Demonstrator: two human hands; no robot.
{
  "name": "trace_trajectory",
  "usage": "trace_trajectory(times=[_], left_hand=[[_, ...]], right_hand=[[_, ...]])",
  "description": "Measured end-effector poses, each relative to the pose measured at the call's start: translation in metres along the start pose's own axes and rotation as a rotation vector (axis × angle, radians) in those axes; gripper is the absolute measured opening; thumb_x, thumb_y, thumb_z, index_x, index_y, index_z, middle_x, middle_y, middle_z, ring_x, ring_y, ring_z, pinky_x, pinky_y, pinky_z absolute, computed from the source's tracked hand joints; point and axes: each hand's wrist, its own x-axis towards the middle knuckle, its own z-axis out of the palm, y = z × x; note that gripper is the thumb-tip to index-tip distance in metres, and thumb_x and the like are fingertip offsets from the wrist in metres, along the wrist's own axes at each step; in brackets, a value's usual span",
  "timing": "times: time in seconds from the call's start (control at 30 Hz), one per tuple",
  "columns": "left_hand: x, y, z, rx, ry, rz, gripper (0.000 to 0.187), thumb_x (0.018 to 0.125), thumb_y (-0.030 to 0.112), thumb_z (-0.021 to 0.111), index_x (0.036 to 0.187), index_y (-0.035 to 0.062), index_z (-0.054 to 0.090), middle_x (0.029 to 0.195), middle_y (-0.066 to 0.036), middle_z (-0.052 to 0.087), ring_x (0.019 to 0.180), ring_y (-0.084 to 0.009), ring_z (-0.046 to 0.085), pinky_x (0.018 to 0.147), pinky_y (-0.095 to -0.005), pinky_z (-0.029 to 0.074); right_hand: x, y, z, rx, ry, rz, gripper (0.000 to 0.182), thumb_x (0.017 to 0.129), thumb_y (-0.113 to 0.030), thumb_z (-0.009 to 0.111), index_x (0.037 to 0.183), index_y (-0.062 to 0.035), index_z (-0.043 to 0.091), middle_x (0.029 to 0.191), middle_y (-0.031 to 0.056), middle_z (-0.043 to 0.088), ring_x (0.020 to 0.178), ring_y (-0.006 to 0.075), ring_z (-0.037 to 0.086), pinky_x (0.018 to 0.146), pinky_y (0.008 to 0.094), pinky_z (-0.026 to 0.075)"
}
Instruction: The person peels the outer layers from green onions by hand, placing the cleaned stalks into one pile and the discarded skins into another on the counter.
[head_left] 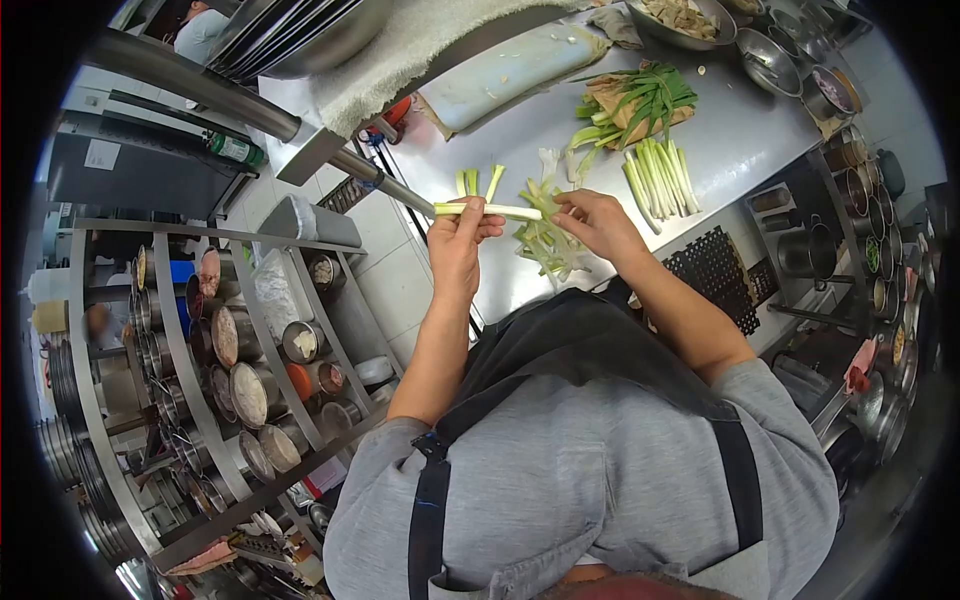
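My left hand [460, 245] is closed round a slim leek stalk [515, 211], thumb on top, its white end pointing right. Close to that white end is my right hand [602, 228], its fingers curled together; whether a strip of peel is between them I cannot make out. Below and between the hands lies a loose heap of pale leek peelings [548, 248] on the steel table [505, 290]. Just beyond my left hand are a few short stalks [482, 180]. A neat row of trimmed leek stalks [662, 182] rests to the right.
Behind that row, leafy leeks [640, 105] lie on brown paper. A long pale cutting board [515, 75] lies at the back, near metal bowls [690, 20]. A metal pole [370, 172] crosses at left. Shelves of pots [240, 390] stand on the left.
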Motion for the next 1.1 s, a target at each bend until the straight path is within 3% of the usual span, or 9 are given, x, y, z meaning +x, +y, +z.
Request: trace_trajectory(times=[0.07, 0.2, 0.37, 0.47, 0.57, 0.67, 1.0, 1.1], left_hand=[[0.001, -0.001, 0.003, 0.134, -0.017, -0.019, 0.025, 0.091, 0.019, 0.060, 0.099, -0.0047, 0.056, 0.079, -0.012, 0.062, 0.066, -0.0171, 0.063, 0.058, -0.0255, 0.051], [0.005, 0.004, 0.017, 0.175, -0.027, 0.011, 0.023, 0.090, 0.019, 0.061, 0.092, -0.0035, 0.056, 0.072, -0.010, 0.061, 0.059, -0.0142, 0.061, 0.050, -0.0232, 0.048], [0.004, 0.010, 0.026, 0.430, 0.034, 0.063, 0.024, 0.088, 0.022, 0.066, 0.087, -0.0014, 0.058, 0.062, -0.004, 0.058, 0.048, -0.0086, 0.053, 0.041, -0.0198, 0.039], [0.005, 0.006, 0.024, 0.491, 0.039, 0.120, 0.022, 0.087, 0.021, 0.066, 0.086, 0.0003, 0.060, 0.061, -0.001, 0.057, 0.047, -0.0058, 0.050, 0.041, -0.0185, 0.036], [0.003, 0.007, 0.027, 0.592, 0.016, 0.144, 0.024, 0.085, 0.020, 0.068, 0.076, 0.0005, 0.057, 0.058, -0.001, 0.055, 0.046, -0.0055, 0.048, 0.042, -0.0209, 0.037], [0.005, -0.001, 0.018, 0.622, -0.157, 0.225, 0.022, 0.087, 0.022, 0.066, 0.085, 0.0010, 0.059, 0.061, -0.001, 0.057, 0.048, -0.0050, 0.050, 0.042, -0.0187, 0.036], [0.003, 0.005, 0.020, 0.502, -0.205, 0.130, 0.025, 0.088, 0.022, 0.065, 0.081, -0.0005, 0.058, 0.061, -0.003, 0.058, 0.050, -0.0067, 0.052, 0.046, -0.0210, 0.042], [0.008, 0.004, 0.013, 0.430, -0.274, 0.128, 0.025, 0.089, 0.023, 0.064, 0.086, -0.0005, 0.058, 0.064, -0.004, 0.059, 0.053, -0.0077, 0.054, 0.048, -0.0213, 0.044]], right_hand=[[-0.005, -0.020, -0.005, 0.134, -0.092, -0.096, 0.028, 0.082, -0.015, 0.067, 0.105, 0.0007, 0.064, 0.079, 0.0114, 0.065, 0.062, 0.0165, 0.061, 0.059, 0.0284, 0.049], [-0.006, -0.012, -0.001, 0.143, -0.191, -0.048, 0.029, 0.080, -0.016, 0.065, 0.106, -0.0026, 0.065, 0.076, 0.0138, 0.066, 0.062, 0.0229, 0.063, 0.060, 0.0311, 0.050], [-0.011, -0.018, 0.004, 0.471, -0.295, 0.090, 0.028, 0.081, -0.016, 0.062, 0.103, 0.0004, 0.067, 0.072, 0.0086, 0.067, 0.061, 0.0136, 0.062, 0.057, 0.0276, 0.049], [-0.014, -0.027, 0.002, 0.473, -0.319, 0.126, 0.027, 0.082, -0.016, 0.061, 0.100, 0.0019, 0.067, 0.073, 0.0071, 0.067, 0.060, 0.0113, 0.063, 0.057, 0.0258, 0.049], [-0.014, -0.025, 0.003, 0.483, -0.373, 0.184, 0.024, 0.082, -0.016, 0.061, 0.097, 0.0017, 0.067, 0.073, 0.0073, 0.067, 0.061, 0.0115, 0.063, 0.057, 0.0246, 0.049], [-0.014, -0.028, -0.001, 0.455, -0.438, 0.184, 0.023, 0.081, -0.016, 0.060, 0.093, 0.0028, 0.068, 0.072, 0.0073, 0.066, 0.061, 0.0123, 0.064, 0.058, 0.0243, 0.049], [-0.017, -0.025, -0.003, 0.639, -0.435, 0.239, 0.025, 0.081, -0.014, 0.060, 0.096, 0.0049, 0.068, 0.074, 0.0087, 0.067, 0.062, 0.0122, 0.065, 0.055, 0.0224, 0.051], [-0.019, -0.029, -0.004, 0.669, -0.419, 0.262, 0.024, 0.083, -0.013, 0.060, 0.096, 0.0060, 0.067, 0.078, 0.0094, 0.068, 0.062, 0.0128, 0.065, 0.054, 0.0225, 0.051]])
